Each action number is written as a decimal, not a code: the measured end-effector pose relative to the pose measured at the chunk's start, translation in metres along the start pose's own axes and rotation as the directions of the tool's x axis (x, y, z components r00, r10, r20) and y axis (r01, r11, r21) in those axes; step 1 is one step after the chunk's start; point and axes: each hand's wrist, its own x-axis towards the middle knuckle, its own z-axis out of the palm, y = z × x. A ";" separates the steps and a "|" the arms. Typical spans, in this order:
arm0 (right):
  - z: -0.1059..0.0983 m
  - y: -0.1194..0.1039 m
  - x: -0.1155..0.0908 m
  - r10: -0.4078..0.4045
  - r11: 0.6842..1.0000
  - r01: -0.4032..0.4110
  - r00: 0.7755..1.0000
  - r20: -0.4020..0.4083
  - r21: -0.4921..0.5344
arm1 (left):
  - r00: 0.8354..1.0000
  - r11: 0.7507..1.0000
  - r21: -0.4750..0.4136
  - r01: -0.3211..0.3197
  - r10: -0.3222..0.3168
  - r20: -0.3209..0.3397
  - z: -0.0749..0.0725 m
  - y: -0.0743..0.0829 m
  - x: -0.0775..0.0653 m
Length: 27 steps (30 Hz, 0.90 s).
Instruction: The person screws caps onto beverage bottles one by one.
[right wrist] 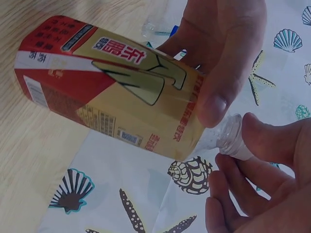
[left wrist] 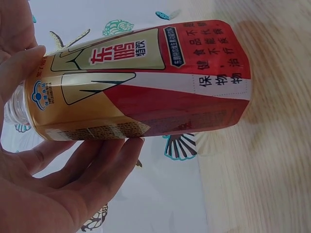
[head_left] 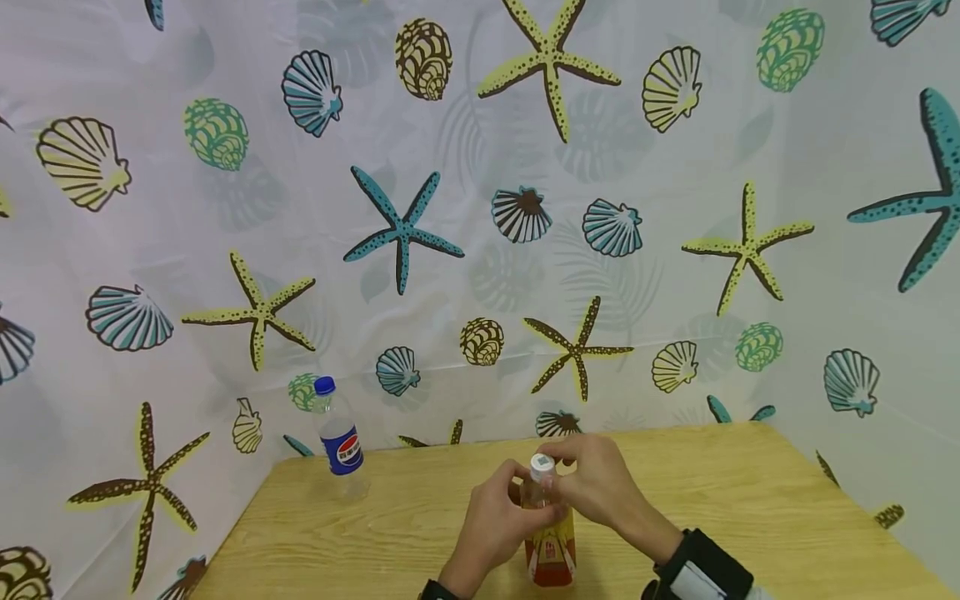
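Observation:
A drink bottle with a red and gold label stands upright on the wooden table. My left hand grips it around the upper body, thumb across the front, as the left wrist view also shows on the label. At the top, my right hand pinches the white cap between thumb and fingers. The right wrist view shows the clear neck between the two hands, with the right thumb and fingertips around the cap end and much of the cap hidden.
At the table's back left stands a clear plastic bottle with a blue cap and blue label. The wooden table meets a white cloth printed with shells and starfish behind and on both sides.

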 end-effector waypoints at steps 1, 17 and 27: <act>0.000 0.000 0.000 0.000 1.000 0.000 1.000 -0.003 -0.001 | 1.000 1.000 0.003 0.000 0.000 -0.001 0.000 0.000 0.000; -0.011 -0.003 -0.019 0.080 0.996 -0.073 0.985 0.155 -0.051 | 0.999 0.988 0.150 -0.050 0.052 -0.013 -0.015 0.000 0.006; -0.020 0.010 -0.028 0.087 0.996 -0.089 0.981 0.174 0.005 | 0.981 0.970 0.227 0.083 -0.040 -0.187 -0.096 -0.014 0.047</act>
